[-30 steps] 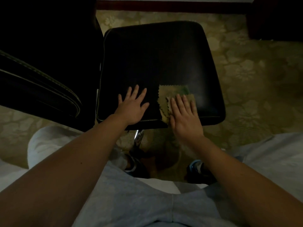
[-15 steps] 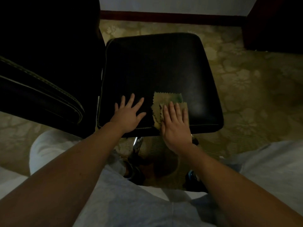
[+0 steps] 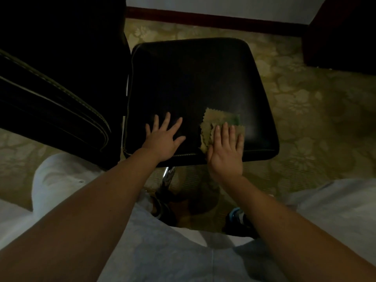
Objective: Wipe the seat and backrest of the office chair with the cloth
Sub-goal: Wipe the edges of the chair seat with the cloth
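Observation:
The office chair's black leather seat (image 3: 193, 82) lies in front of me, and its black backrest (image 3: 50, 94) with light stitching rises at the left. A small yellow-green cloth (image 3: 215, 119) with zigzag edges lies on the seat near its front edge. My right hand (image 3: 225, 151) presses flat on the cloth, fingers straight, the palm reaching over the seat's front edge. My left hand (image 3: 164, 139) rests flat on the bare seat to the left of the cloth, fingers spread.
A chrome chair post (image 3: 168, 176) shows under the seat's front edge. Patterned olive carpet (image 3: 305, 110) surrounds the chair. Dark furniture (image 3: 343, 31) stands at the back right, and a wall with a dark baseboard (image 3: 213, 17) runs behind. My knees in light trousers fill the bottom.
The view has tilted so the seat sits lower in the frame. My right hand has slid the cloth first left, then a little right along the seat's front. My left hand stays put.

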Action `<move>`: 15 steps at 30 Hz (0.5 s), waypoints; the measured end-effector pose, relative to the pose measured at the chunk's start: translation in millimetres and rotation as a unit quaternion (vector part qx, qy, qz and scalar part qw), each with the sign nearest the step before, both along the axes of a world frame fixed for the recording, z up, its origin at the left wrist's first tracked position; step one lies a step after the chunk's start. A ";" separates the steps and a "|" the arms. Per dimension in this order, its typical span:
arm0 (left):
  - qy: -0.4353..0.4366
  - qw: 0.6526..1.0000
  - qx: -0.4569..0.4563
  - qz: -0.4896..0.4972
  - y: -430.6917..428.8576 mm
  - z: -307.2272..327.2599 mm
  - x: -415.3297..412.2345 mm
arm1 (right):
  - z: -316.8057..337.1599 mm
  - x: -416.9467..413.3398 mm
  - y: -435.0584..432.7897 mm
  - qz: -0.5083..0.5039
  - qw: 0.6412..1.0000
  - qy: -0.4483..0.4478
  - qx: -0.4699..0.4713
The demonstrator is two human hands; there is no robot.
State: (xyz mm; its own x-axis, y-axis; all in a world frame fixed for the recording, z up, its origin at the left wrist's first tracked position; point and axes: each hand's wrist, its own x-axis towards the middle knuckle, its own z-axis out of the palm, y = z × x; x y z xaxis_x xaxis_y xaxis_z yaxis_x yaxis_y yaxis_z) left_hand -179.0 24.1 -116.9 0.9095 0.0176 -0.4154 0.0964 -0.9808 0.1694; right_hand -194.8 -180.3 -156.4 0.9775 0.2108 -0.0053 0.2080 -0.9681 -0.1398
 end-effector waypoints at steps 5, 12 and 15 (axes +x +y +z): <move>-0.004 1.000 -0.012 -0.003 6.3 -2.1 0.2 | -4.4 3.7 -4.7 0.096 0.995 -0.001 -0.007; -0.012 1.000 -0.023 0.003 6.4 -4.3 -0.9 | -2.9 4.7 -18.4 0.002 1.000 -0.009 -0.005; -0.009 1.000 -0.018 0.007 5.1 -3.3 -1.1 | 0.2 1.2 8.1 -0.035 0.999 0.000 -0.001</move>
State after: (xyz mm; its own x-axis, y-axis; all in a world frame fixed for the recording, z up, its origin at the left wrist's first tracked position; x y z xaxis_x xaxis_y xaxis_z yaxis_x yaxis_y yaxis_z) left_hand -180.0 29.1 -120.2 0.9163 0.0161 -0.4001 0.1070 -0.9727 0.2059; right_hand -193.6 -172.2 -156.2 0.9900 0.1410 -0.0058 0.1389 -0.9808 -0.1372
